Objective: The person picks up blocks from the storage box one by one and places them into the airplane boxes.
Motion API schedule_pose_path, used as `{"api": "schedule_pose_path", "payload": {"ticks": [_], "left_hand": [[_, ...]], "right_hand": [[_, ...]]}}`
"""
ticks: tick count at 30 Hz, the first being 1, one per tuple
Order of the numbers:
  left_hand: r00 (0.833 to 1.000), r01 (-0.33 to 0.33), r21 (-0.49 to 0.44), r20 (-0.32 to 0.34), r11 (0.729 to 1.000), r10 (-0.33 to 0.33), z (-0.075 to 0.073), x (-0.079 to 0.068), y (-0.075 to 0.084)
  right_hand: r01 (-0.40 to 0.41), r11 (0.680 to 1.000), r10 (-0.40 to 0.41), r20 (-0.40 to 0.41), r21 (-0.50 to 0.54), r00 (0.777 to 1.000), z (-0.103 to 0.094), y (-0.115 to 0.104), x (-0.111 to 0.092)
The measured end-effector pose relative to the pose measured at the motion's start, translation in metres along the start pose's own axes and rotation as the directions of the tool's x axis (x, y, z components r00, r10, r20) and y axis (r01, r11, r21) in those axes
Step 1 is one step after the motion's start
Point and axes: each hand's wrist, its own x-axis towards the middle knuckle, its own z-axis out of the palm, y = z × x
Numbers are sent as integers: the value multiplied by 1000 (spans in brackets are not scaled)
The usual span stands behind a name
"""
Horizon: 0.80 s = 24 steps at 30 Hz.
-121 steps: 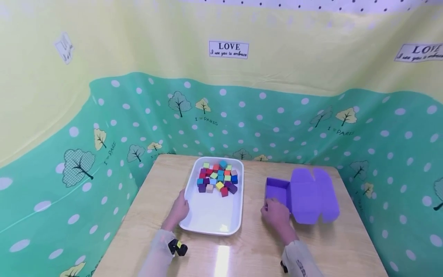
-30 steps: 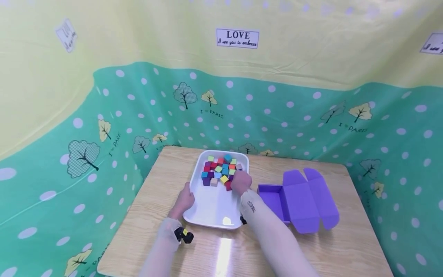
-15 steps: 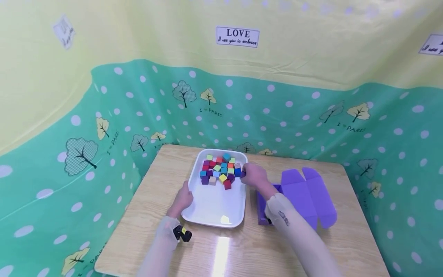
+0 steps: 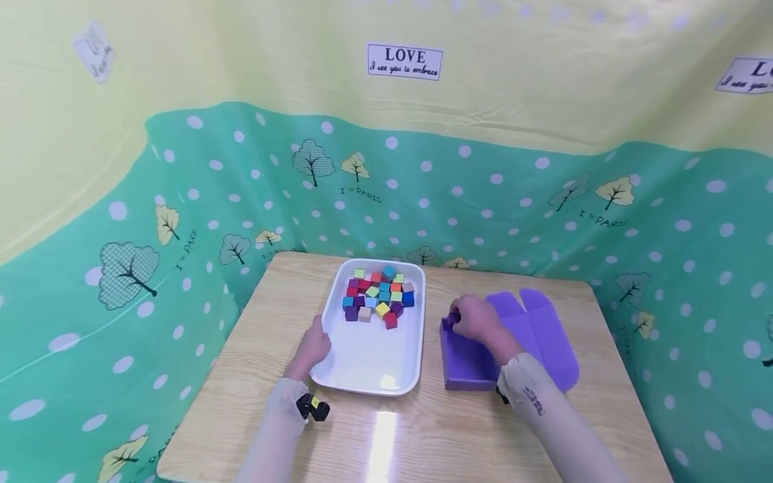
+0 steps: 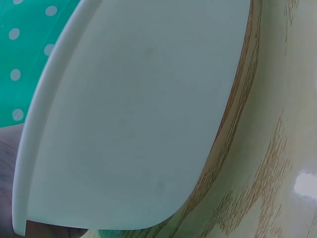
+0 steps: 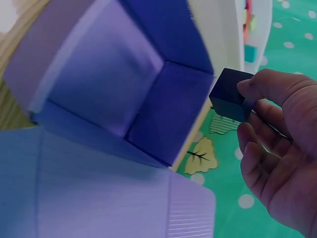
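Note:
Over the far left corner of the open purple cardboard box (image 4: 470, 384), my right hand (image 4: 480, 318) pinches a dark purple cube (image 6: 231, 93) between thumb and fingers. The right wrist view shows the cube beside the box's rim, with the box interior (image 6: 171, 106) bare. My left hand (image 4: 312, 346) grips the left rim of the white tray (image 4: 370, 362); in the left wrist view the tray wall (image 5: 129, 119) hides most of that hand. Many coloured cubes (image 4: 383, 296) are grouped in the tray's far half, among them a blue cube (image 4: 408, 299) and a red cube (image 4: 390, 321).
The box's lid (image 4: 546, 335) lies folded out to the right. Tray and box stand side by side on a wooden table (image 4: 386, 443), with a narrow strip of wood between them. A green and yellow curtain (image 4: 423, 201) encloses the back and sides.
My right hand went from the box to the tray, took the dark purple cube from the right of the group, and carried it right to the box. My left hand stays on the rim.

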Motion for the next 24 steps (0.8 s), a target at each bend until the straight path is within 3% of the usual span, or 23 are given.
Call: {"api": "schedule_pose_path", "payload": {"ticks": [9,24], "left_hand": [[1000,-8,-15,-11,1000,8,-1,-2,1],[1000,-15,-31,-26,999,14,-2,-2,4]], "right_hand": [[3,999,1,104,-39,995,21,5,-1],[-45,998,38,200,34,979,62,21,-2]]}}
